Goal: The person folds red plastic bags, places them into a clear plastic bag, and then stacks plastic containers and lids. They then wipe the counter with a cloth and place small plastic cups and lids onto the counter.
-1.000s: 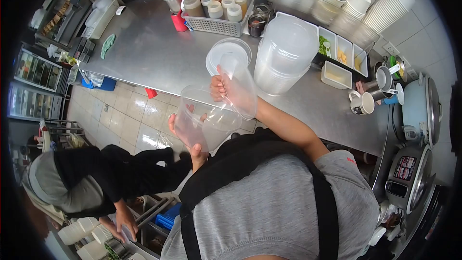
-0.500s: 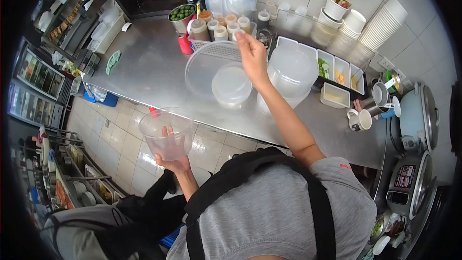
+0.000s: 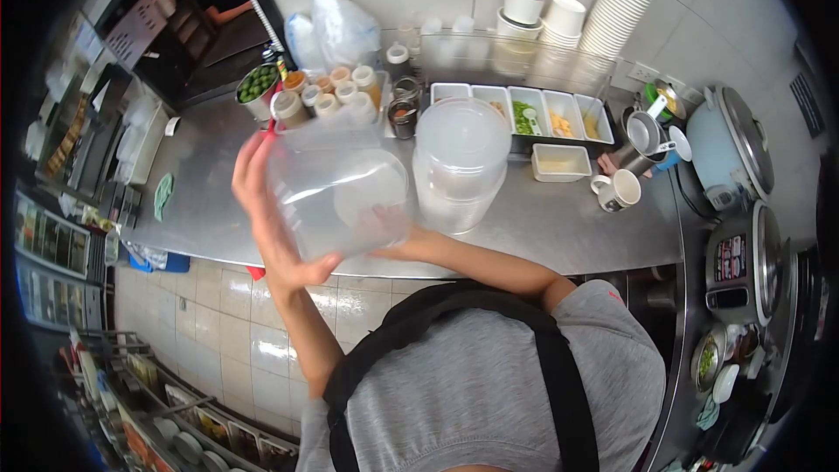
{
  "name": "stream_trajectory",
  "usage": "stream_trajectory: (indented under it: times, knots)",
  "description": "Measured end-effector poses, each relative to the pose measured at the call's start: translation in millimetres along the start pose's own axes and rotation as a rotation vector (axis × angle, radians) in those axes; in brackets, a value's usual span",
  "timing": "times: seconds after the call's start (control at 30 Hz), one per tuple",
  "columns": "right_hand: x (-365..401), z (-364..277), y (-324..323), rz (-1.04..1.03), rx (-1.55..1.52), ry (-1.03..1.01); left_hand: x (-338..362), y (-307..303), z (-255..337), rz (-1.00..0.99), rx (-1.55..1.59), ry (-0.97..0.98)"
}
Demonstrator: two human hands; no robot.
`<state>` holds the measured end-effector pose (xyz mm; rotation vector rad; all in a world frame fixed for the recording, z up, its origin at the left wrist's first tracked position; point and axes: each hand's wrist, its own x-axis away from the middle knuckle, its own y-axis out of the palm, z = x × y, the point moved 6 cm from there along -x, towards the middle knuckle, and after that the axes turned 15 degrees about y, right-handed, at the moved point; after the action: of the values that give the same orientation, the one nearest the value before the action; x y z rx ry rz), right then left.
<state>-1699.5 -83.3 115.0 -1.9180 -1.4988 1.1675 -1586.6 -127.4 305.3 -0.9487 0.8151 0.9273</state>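
A clear plastic tub [image 3: 336,183] is held tilted above the counter's front edge. My left hand [image 3: 273,210] grips its left side, the thumb at the lower edge and the fingers up along the wall. My right hand [image 3: 386,225] is at the tub's lower right, showing blurred through the clear plastic; its exact grip cannot be made out. A pale round shape [image 3: 371,190] shows through the tub, on the counter behind. Just right of my hands, stacked translucent round tubs [image 3: 461,162] stand on the steel counter [image 3: 542,232].
Squeeze bottles [image 3: 328,103] fill a basket at the back, beside a pot of green fruit [image 3: 258,85]. Food trays [image 3: 524,115], a small rectangular container [image 3: 561,163], a mug [image 3: 617,190] and stacked paper bowls [image 3: 619,9] stand right. A rice cooker [image 3: 743,267] is at far right.
My left hand has raised the tub from low in front of me to over the counter edge. My right hand has come down to the tub. The person at lower left is out of view.
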Motion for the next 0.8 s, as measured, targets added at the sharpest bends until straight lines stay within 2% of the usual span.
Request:
stream_trajectory:
  times: [0.03, 0.1, 0.17, 0.23, 0.3, 0.37, 0.4, 0.43, 0.47, 0.5, 0.53, 0.6, 0.63, 0.7, 0.77, 0.8]
  knots:
    - [8.4, -2.4, 0.2, -0.227, 0.033, 0.004, -36.7, 19.7, 15.1, -0.209, -0.094, 0.149]
    - [30.1, -2.9, -6.9, -0.681, 0.097, 0.011, -82.5, 71.1, 32.9, -0.534, -0.095, 0.291]
    - [46.5, -13.1, -50.3, -1.045, 0.145, 0.211, -94.2, 122.8, 31.9, -0.727, -0.112, 0.378]
    - [50.5, -22.9, -98.9, -1.014, -0.027, 0.165, -80.5, 170.1, 12.1, -0.848, -0.175, 0.377]
    - [49.2, -39.9, -160.8, -0.817, -0.251, -0.020, -65.3, 200.9, -7.6, -0.948, -0.203, 0.343]
    - [38.0, -50.7, -220.4, -0.527, -0.486, -0.044, -52.3, 219.7, -19.0, -1.031, -0.177, 0.295]
    - [35.8, -45.9, -247.5, -0.357, -0.586, -0.054, -49.3, 223.9, -22.8, -0.998, -0.190, 0.315]
    - [28.2, -36.2, -266.6, -0.068, -0.478, -0.039, -44.8, 222.7, -25.9, -0.964, -0.196, 0.330]
    - [19.6, -30.9, -278.4, 0.206, -0.361, -0.020, -45.3, 215.6, -27.8, -0.896, -0.021, 0.284]
    - [9.1, -25.9, -278.1, 0.324, -0.089, 0.032, -47.1, 206.2, -28.9, -0.824, 0.149, 0.227]
    - [-3.0, -19.2, -276.5, 0.432, 0.188, 0.073, -47.7, 190.6, -25.4, -0.745, 0.189, 0.166]
    - [-14.8, 11.3, -238.6, 0.347, 0.412, 0.165, -30.5, 156.5, -30.8, -0.567, 0.230, -0.007]
    - [-20.4, 18.6, -225.3, 0.221, 0.423, 0.188, -13.7, 142.7, -39.8, -0.460, 0.237, -0.123]
    - [-24.3, 31.8, -205.1, -0.045, 0.436, 0.232, 42.5, 135.0, -71.9, -0.140, 0.519, -0.563]
    - [-20.4, 38.4, -207.3, -0.056, 0.393, 0.242, 104.5, 143.6, -85.0, 0.118, 0.805, -0.847]
    - [-19.9, 40.2, -208.0, -0.057, 0.367, 0.246, 145.0, 152.6, -93.8, 0.165, 0.846, -1.055]
